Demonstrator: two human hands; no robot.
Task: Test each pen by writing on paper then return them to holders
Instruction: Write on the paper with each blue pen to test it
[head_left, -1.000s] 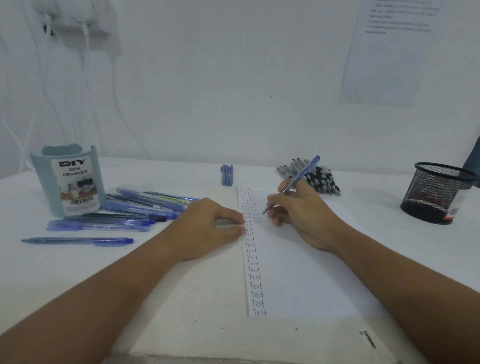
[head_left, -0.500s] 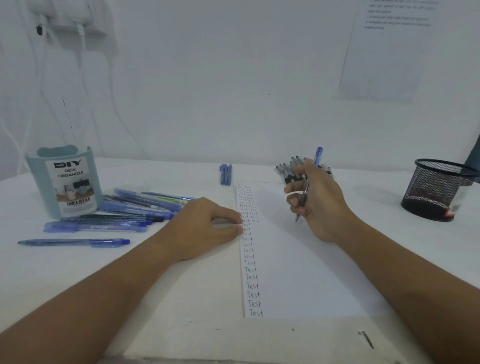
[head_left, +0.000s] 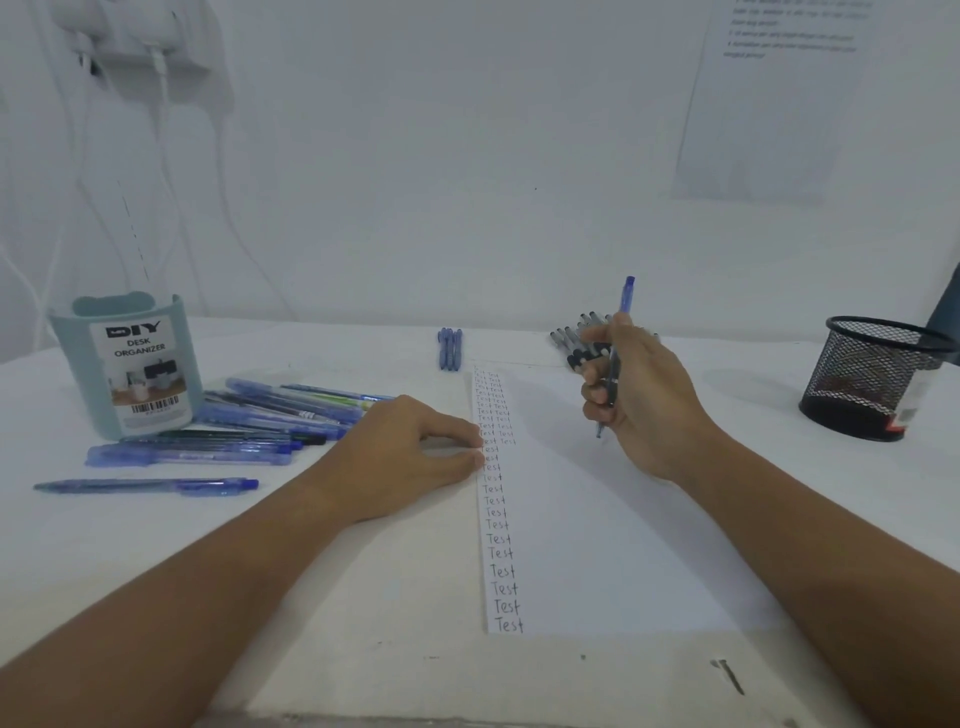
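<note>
Pens (head_left: 270, 415) lie in a heap near the table's (head_left: 363, 597) left edge, beside our blue organizer (head_left: 130, 364). Our left hand (head_left: 405, 457) presses flat on the paper's (head_left: 623, 545) left edge. Our right hand (head_left: 644, 400) grips one blue pen (head_left: 625, 301) upright above the paper. A black mesh cup (head_left: 878, 379) stands near the right edge.

Left hand (head_left: 415, 457) flat, right hand (head_left: 644, 400) fisted.

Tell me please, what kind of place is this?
Probably a plain desk or work table set against a white wall, indoors. A desk organizer and a black mesh pen cup stand on the white table, and a printed sheet hangs on the wall.
</note>
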